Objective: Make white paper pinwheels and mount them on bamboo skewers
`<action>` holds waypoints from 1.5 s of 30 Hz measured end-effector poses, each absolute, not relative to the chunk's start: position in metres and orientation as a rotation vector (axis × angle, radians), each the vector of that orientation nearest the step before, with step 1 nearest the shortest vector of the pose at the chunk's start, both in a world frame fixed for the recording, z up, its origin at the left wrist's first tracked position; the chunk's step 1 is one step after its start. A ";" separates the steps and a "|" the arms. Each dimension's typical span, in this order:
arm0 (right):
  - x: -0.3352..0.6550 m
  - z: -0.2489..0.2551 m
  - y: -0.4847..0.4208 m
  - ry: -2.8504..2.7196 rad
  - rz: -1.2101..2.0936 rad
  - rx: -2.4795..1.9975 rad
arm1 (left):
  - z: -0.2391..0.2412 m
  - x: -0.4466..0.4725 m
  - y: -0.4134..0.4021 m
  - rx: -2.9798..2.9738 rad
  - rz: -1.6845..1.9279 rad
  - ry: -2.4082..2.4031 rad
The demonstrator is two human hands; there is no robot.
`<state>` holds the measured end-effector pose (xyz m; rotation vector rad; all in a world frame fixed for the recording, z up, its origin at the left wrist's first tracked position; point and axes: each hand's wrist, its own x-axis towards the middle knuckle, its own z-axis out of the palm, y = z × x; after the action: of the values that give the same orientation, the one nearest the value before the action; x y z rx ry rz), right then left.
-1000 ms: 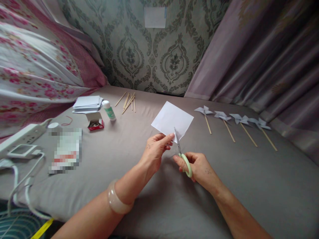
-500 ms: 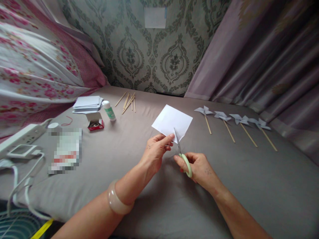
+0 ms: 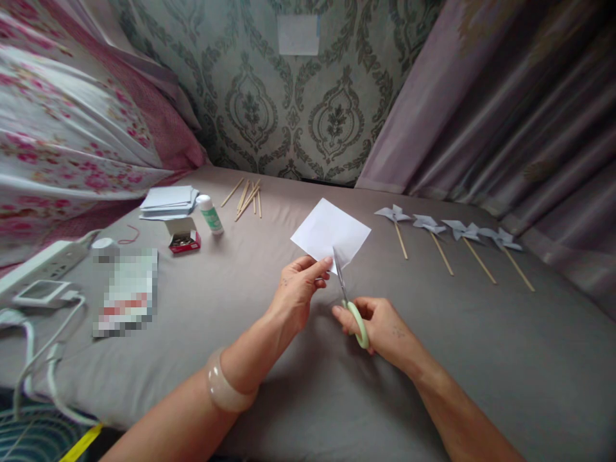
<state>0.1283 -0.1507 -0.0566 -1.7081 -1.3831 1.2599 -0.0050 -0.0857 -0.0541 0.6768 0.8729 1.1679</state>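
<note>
A white square sheet of paper (image 3: 331, 228) is held up over the grey cloth, one corner pointing toward me. My left hand (image 3: 303, 285) pinches it near that corner, thumb on top. In my right hand (image 3: 373, 321) is a pair of scissors (image 3: 357, 324) with pale green handles, my fingers through the loops. Their blades lie at the near corner of the paper, close beside my left thumb, with the visible blade over the sheet. Whether a slit runs along the blade I cannot tell.
Several paper pinwheels (image 3: 430, 224) on sticks lie at right. Farther left are loose wooden sticks (image 3: 248, 200), a glue stick (image 3: 210, 215), a small red box (image 3: 185, 239) of metal bits, and stacked paper (image 3: 168, 202). A power strip (image 3: 45, 266) with cables occupies the left edge.
Both hands have shifted very slightly left, the paper with them. The scissors have drawn back a little toward me, their handles slightly lower.
</note>
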 end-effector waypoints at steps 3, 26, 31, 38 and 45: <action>0.128 -0.055 -0.151 -1.470 1.290 -1.633 | -0.055 -0.010 -0.081 0.676 1.227 0.938; 0.162 -0.061 -0.130 -0.876 1.110 -1.323 | -0.048 -0.014 -0.077 1.043 0.993 1.008; 0.156 -0.067 -0.128 -0.802 0.963 -1.304 | -0.052 -0.013 -0.076 0.752 1.021 0.858; 0.146 -0.071 -0.128 -0.743 0.876 -1.218 | -0.063 0.004 -0.093 0.679 0.878 0.792; 0.145 -0.071 -0.131 -0.821 0.909 -1.297 | -0.071 0.006 -0.091 0.686 0.954 0.869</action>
<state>0.1452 -0.1306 -0.0711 -1.2969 -0.8208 0.9094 0.0063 -0.0915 -0.0714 0.6856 0.8694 0.9537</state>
